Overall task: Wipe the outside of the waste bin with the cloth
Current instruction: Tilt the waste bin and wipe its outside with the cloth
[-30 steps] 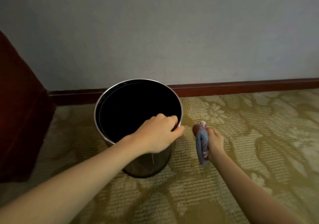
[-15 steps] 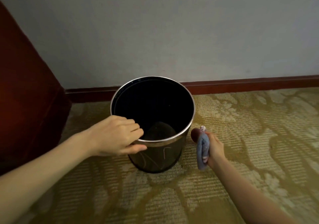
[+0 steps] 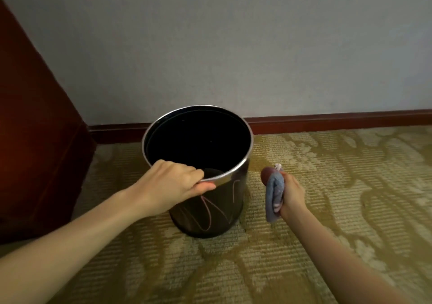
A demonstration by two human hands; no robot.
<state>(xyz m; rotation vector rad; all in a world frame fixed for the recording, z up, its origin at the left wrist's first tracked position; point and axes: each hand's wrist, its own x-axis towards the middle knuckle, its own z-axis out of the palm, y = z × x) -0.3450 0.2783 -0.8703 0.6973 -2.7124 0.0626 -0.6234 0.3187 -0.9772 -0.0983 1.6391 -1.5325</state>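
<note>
Gold patterned carpet, grey wall, red skirting, black waste bin

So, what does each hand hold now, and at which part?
The left hand grips the waste bin at its near metal rim; the right hand holds the bunched blue cloth around its middle.

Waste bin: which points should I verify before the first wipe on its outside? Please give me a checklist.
1. Left hand grips the waste bin at its rim: ok.
2. Right hand holds the cloth: ok.
3. Cloth touches the bin's outer wall: not ok; it is apart, to the right.
4. Nothing lies between cloth and wall: ok.
5. Bin base flat on the carpet: cannot tell.
</note>
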